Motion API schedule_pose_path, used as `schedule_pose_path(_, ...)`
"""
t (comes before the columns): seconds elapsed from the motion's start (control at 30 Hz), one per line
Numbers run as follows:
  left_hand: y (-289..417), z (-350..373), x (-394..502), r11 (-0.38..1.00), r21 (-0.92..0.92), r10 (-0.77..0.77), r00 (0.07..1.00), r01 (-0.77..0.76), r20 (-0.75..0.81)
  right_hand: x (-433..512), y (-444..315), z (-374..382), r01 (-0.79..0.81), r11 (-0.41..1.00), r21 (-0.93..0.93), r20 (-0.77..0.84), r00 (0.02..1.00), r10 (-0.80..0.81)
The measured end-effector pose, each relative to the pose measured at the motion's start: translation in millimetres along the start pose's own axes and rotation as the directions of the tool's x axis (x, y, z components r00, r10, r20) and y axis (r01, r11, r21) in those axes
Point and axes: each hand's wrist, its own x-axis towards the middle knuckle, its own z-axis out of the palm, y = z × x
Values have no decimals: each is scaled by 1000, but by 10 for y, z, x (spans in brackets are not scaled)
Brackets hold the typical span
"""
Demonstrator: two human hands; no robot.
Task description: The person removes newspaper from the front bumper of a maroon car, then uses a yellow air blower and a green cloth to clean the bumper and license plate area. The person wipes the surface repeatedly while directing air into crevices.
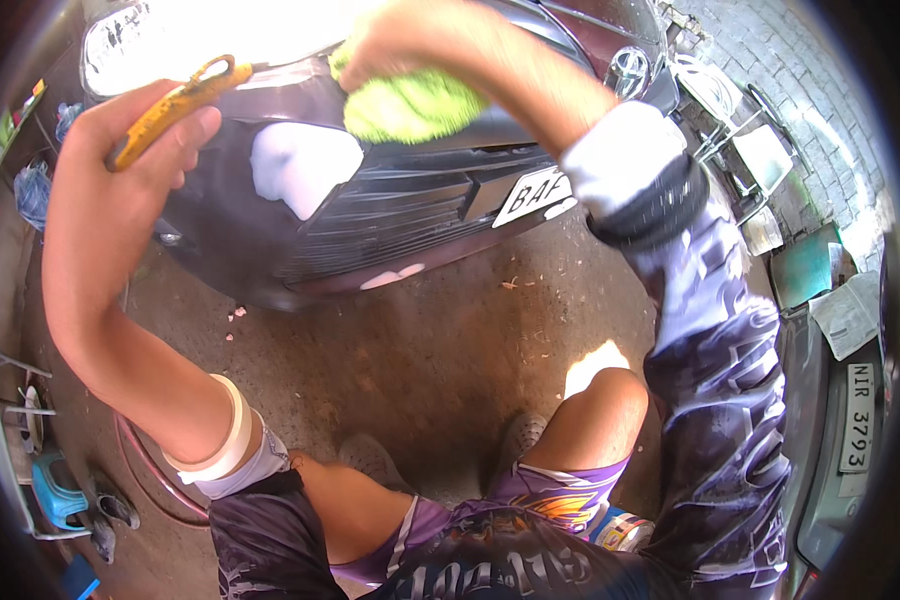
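My left hand [131, 142] grips a worn yellow hand tool [172, 112] with a small loop near its far end; its exact kind I cannot tell. Bunched under my right hand [390, 45] is a yellow-green microfibre cloth [416, 105], at the front edge of a dark car's bonnet. The hand is slightly blurred and bright glare washes out the bonnet beyond. Just below the cloth, the car's front bumper [225, 195] carries a smooth pale filler patch [304, 165] beside the black grille [397, 202]. A smaller pale patch [392, 277] marks the bumper's lower edge.
A tin can [624, 531] stands beside my thigh. At left are a blue plastic stool [60, 491], shoes [116, 510] and a reddish hose [157, 487] on the floor. Another car [825, 442] is close on my right. White chairs [761, 157] stand by the brick wall [817, 97].
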Motion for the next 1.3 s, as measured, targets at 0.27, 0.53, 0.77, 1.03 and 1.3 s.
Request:
schedule_pose_path(0.27,15,23,-32,999,15,33,998,-34,51,-343,186,173,-33,994,101,10,999,33)
schedule_pose_path(0.53,61,101,49,998,50,45,998,-47,36,-9,83,49,-7,995,96,-291,956,35)
schedule_pose_path(0.77,41,125,31,998,27,62,998,-63,26,55,-42,-47,76,996,35,-299,952,-62)
schedule_pose_path(1.03,35,121,56,996,85,6,999,-10,50,72,192,-30,93,996,9,-255,963,-87)
schedule_pose_path(1.3,60,-43,-93,998,64,7,1000,-8,22,87,468,89,79,995,-57,-121,989,-85)
